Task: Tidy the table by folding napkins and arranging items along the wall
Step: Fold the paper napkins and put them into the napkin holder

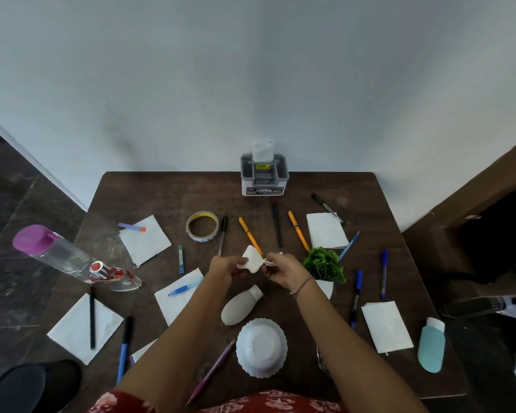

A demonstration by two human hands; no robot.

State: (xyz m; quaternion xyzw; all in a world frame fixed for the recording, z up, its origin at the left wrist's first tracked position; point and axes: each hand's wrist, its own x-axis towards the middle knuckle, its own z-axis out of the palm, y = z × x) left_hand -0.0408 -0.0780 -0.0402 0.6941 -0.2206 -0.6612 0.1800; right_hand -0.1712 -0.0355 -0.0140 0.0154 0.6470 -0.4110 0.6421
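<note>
A small white napkin is pinched at its ends by the left hand and the right hand, lifted over the middle of the table. Folding is judged to be under way; next, the edges are to be matched squarely and the folded piece set by the holder at the far edge, against the wall.

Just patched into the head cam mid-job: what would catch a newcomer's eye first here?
The left hand and right hand pinch a small white napkin over the middle of the table. Around them pens and flat napkins lie scattered, with a purple-capped clear bottle at the left edge. A grey organiser stands alone against the wall at the far edge.
</note>
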